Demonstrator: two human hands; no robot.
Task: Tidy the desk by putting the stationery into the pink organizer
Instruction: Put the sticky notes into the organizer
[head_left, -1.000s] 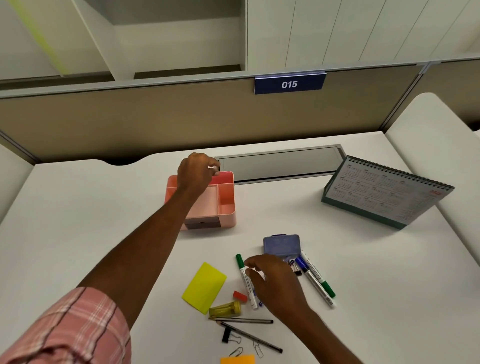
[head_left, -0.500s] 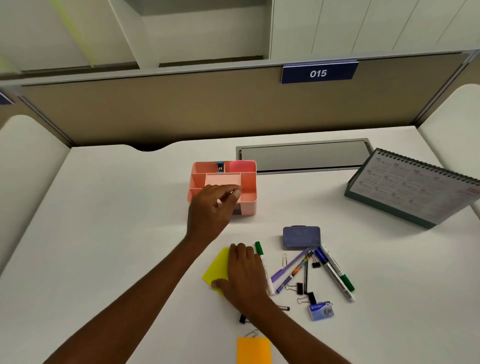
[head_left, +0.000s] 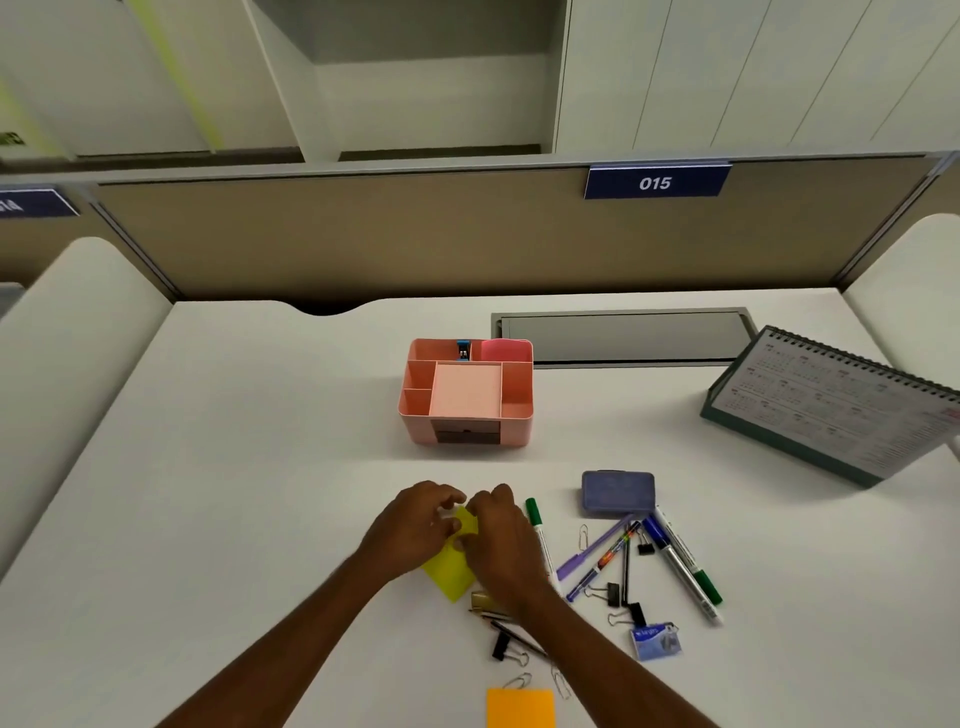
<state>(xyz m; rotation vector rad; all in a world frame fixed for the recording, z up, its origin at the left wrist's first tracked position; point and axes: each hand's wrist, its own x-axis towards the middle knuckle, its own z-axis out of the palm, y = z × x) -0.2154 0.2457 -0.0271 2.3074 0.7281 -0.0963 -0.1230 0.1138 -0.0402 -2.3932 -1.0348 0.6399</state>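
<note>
My left hand (head_left: 415, 525) and right hand (head_left: 501, 540) are holding a note pad (head_left: 449, 574) against the surface (head_left: 260, 467). The organizer (head_left: 421, 431) is sitting beyond them, apart. A marker (head_left: 540, 540) is lying just right of my right hand, with pens (head_left: 602, 556) farther right. Another pad (head_left: 519, 707) is lying nearer me.

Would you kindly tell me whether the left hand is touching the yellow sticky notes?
Touching. The head view shows the left hand with fingers curled onto the yellow sticky notes, no gap between them; the right hand pinches them too.
</note>
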